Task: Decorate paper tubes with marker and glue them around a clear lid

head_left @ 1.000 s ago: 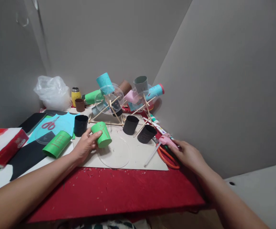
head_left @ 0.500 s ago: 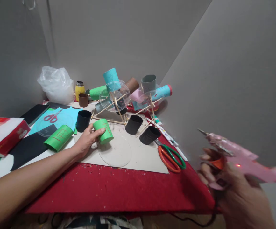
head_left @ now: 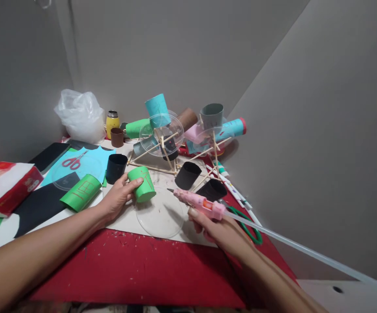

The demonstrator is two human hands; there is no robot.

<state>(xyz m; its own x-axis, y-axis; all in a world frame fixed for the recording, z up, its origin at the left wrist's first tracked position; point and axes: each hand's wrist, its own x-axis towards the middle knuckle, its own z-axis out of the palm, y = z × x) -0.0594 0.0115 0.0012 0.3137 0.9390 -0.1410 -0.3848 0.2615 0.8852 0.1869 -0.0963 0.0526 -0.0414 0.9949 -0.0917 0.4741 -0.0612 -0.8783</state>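
Note:
My left hand (head_left: 120,196) is closed around a small green paper cylinder (head_left: 143,191) with brown lines drawn on it, thumb across its front. It is held above the sheet of cardboard (head_left: 126,221). In my right hand (head_left: 212,226) is a pink glue gun (head_left: 199,202), its metal tip pointing left toward the green cylinder, with a gap between them. A long clear glue stick (head_left: 299,247) sticks out of the gun's back. Below the tip lies a clear plastic disc (head_left: 159,219). Two black paper cylinders (head_left: 188,175) stand behind the glue gun.
A stick frame (head_left: 152,167) with clear discs bears coloured tubes, including a blue tube (head_left: 158,108). Green-handled scissors (head_left: 251,228) lie partly behind my right hand. At left are a tissue box (head_left: 12,187), another green cylinder (head_left: 82,192), and red-handled scissors (head_left: 71,162).
My right hand has swung the glue gun in from the far right to near the green cylinder. My left hand keeps its hold on the cylinder, almost unmoved. The view has shifted slightly.

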